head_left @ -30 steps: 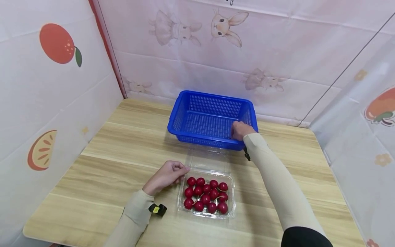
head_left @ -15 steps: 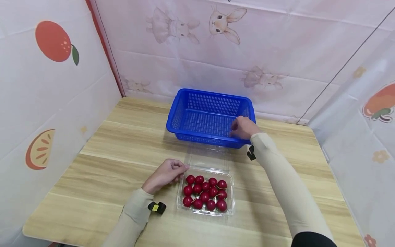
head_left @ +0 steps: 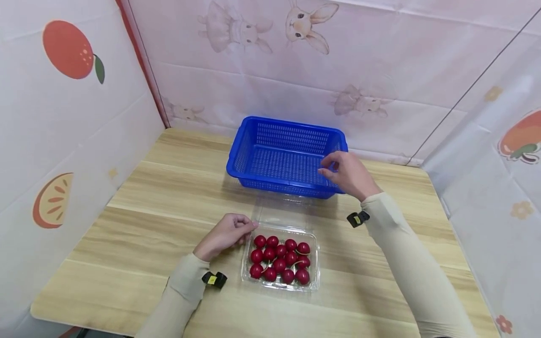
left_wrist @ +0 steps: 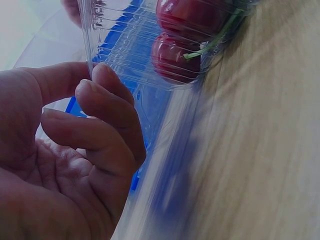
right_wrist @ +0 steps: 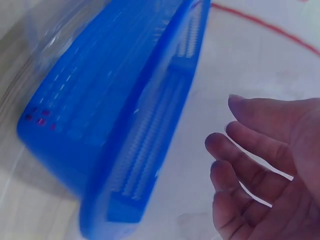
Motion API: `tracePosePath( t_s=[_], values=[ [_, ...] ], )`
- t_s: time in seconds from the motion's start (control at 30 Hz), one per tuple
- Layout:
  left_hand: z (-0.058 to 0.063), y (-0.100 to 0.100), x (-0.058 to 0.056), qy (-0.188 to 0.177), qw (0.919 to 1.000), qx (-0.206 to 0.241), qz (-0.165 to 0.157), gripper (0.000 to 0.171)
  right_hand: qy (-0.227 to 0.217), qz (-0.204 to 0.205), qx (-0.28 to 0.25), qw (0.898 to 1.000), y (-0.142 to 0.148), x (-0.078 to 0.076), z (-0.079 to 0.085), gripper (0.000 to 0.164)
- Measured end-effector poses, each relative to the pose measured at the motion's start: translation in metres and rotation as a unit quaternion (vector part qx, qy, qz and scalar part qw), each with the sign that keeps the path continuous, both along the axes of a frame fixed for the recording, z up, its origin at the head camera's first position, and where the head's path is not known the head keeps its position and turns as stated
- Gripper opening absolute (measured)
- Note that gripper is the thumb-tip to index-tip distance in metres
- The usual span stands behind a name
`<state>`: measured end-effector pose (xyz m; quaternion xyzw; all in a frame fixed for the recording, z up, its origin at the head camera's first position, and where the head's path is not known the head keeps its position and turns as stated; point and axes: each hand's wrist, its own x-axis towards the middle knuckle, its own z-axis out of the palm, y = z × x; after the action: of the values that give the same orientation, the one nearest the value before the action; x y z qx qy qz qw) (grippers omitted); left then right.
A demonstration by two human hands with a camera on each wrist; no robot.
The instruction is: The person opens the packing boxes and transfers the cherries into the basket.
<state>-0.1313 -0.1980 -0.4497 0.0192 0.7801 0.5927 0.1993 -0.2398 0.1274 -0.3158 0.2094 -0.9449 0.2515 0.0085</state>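
Observation:
A clear plastic clamshell box (head_left: 314, 277) sits on the table with its lid (head_left: 274, 213) folded back toward the basket. Several dark red cherries (head_left: 279, 265), some with green stems, lie in its tray. My left hand (head_left: 226, 236) pinches the box's upper left corner between thumb and forefinger; in the left wrist view the fingers (left_wrist: 102, 100) are at its thin rim. My right hand (head_left: 344, 171) hovers over the right front corner of a blue slotted basket (head_left: 291, 183), its fingers loosely bent and nothing between them. Through the slots, red spots (right_wrist: 41, 120) show at the basket's corner.
The wooden table (head_left: 169, 188) carries the box and basket, the basket close to the back wall. Printed cloth walls (head_left: 203, 84) enclose the table at the left, back and right. The lid lies between box and basket.
My right hand has risen out of the basket's right front corner and drawn back right, its fingers loosening. The left hand stays at the box's corner.

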Motion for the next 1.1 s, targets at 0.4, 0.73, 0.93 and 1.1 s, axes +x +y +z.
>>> tracePosePath(
  t_s=[0.4,0.73,0.93,1.1],
  values=[
    [0.001,-0.001,0.000,0.002,1.0000,0.003,-0.002,0.037,0.047,0.077,-0.002,0.996,-0.017,0.055,0.008,0.021],
    [0.000,-0.001,0.000,0.003,1.0000,-0.003,-0.004,0.037,0.045,0.121,0.028,0.991,-0.024,0.081,-0.001,0.016],
    [0.001,-0.001,0.001,0.000,1.0000,-0.002,-0.001,0.037,0.044,0.151,0.052,0.986,-0.028,0.088,-0.011,0.015],
    [0.001,0.000,0.000,-0.001,1.0000,-0.004,-0.002,0.036,0.040,0.168,0.075,0.982,-0.033,0.093,-0.020,0.019]
  ],
)
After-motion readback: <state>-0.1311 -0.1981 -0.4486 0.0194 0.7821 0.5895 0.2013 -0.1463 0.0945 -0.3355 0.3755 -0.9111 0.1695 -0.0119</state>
